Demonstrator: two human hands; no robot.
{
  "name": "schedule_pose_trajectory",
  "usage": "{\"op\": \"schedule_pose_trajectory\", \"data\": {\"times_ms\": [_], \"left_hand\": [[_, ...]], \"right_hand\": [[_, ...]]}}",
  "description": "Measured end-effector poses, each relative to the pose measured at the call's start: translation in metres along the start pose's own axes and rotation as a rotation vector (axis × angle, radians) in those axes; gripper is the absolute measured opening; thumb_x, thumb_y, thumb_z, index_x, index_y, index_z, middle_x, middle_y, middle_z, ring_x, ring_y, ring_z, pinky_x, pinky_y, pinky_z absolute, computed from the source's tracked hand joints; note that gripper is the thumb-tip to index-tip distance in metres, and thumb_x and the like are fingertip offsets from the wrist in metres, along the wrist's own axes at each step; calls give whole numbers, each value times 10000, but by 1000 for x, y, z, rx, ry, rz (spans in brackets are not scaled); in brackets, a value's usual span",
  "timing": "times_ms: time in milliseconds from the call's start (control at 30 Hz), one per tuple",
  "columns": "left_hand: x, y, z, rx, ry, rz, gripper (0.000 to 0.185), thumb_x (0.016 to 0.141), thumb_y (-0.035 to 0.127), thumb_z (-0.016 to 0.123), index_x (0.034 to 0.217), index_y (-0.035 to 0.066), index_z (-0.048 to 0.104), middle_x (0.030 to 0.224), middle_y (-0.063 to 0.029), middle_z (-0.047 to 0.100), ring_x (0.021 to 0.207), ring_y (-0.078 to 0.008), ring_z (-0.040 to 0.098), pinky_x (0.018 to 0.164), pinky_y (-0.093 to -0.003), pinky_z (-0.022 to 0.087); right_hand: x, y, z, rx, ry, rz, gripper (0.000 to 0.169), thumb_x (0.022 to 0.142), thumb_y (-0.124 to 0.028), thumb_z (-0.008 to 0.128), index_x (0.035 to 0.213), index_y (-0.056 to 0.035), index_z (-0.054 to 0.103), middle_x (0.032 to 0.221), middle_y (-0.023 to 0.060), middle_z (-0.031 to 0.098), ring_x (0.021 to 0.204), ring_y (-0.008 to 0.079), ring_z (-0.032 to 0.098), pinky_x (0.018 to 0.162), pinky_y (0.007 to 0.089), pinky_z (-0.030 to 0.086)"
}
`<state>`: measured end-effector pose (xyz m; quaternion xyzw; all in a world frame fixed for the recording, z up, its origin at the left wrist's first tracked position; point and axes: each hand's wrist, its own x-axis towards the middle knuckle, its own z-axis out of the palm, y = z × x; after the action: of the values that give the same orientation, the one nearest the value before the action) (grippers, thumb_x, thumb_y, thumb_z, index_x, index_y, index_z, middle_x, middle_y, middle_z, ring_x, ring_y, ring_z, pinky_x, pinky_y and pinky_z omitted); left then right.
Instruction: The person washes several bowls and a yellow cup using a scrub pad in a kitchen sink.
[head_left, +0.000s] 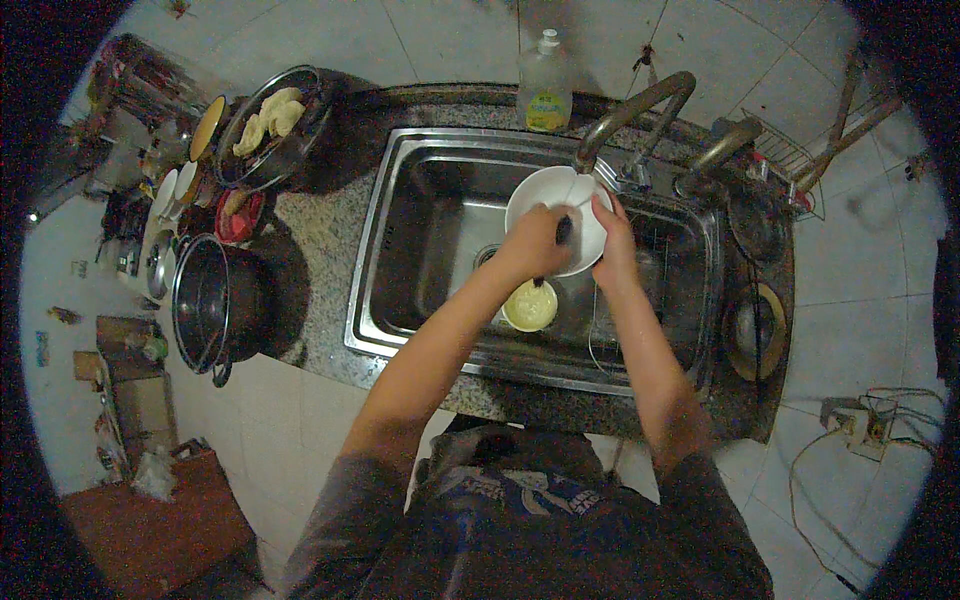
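Note:
A white bowl (525, 196) is tilted under the spout of the metal faucet (600, 133), above the stainless steel sink (420, 240). My right hand (616, 244) grips the bowl's right rim, thumb on the inner side. Inside the bowl, my left hand (538, 241) is curled on a dark object (563, 229), too blurred to name. Below the bowl, a small pale yellow cup or bowl (529, 306) sits in the sink, with a dark item at its upper rim. Water seems to run into the white bowl.
A dish soap bottle (548, 90) stands behind the sink. On the left are a dark pot (225, 304), a glass-like basin (225, 161) with pale food and a red container (240, 215). A round lid-like item (756, 330) lies at the right counter edge, near a wire rack (787, 146).

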<state>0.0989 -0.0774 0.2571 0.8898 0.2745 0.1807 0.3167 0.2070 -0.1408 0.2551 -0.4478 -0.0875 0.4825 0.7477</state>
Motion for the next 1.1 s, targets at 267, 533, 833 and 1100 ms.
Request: {"op": "schedule_pose_trajectory", "data": {"times_ms": [267, 533, 833, 1100], "left_hand": [[21, -1, -5, -1315, 48, -427, 289, 704, 90, 590, 950, 17, 457, 858, -68, 535, 763, -133, 509, 663, -243, 408], [-50, -100, 37, 6, -663, -252, 291, 640, 221, 592, 888, 78, 539, 795, -102, 564, 738, -215, 547, 644, -324, 436], [-95, -165, 132, 422, -859, -220, 214, 713, 187, 498, 902, 122, 575, 843, -94, 580, 768, -248, 567, 676, -334, 451], [-87, -187, 136, -1207, -565, -746, 363, 805, 353, 416, 893, 13, 509, 709, -91, 545, 570, -192, 530, 521, -294, 453]], "right_hand": [[-18, 5, -17, 174, 76, 94, 345, 755, -263, 528, 1034, -70, 461, 988, 56, 513, 908, 207, 495, 782, 336, 392], [-51, -27, -56, -822, 291, -610, 381, 733, -132, 505, 1102, -54, 450, 1108, 101, 454, 977, 212, 451, 821, 319, 355], [-122, -55, -63, -642, 624, -430, 495, 705, -205, 528, 1151, -59, 369, 1090, 124, 411, 979, 262, 428, 785, 389, 389], [-153, -55, -68, -349, 687, -408, 508, 702, -207, 537, 1147, -52, 349, 1094, 138, 387, 973, 279, 429, 771, 411, 405]]}}
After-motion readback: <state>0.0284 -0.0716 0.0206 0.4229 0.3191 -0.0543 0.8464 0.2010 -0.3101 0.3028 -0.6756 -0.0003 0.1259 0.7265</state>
